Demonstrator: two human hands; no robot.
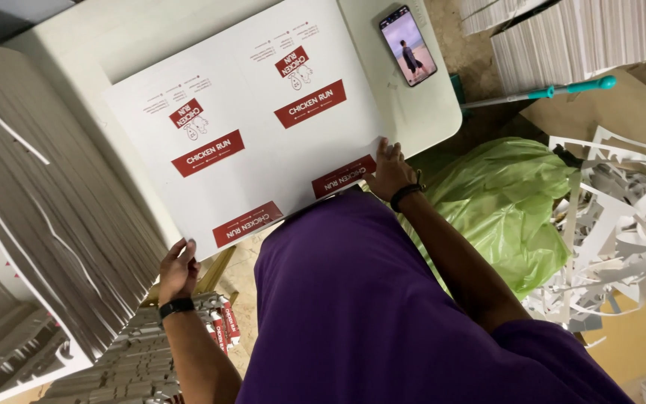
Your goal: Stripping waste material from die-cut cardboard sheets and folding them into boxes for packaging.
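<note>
White printed card sheet (248, 120) gripped by left hand (179, 271); right hand (389, 170) too.

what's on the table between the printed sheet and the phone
Nothing: in the head view, only bare white table separates the printed cardboard sheet from the phone.

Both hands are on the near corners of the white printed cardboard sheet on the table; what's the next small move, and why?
Probably slide the white printed cardboard sheet fully onto the white table: its near edge overhangs, pinched by left hand and right hand at the corners.
</note>
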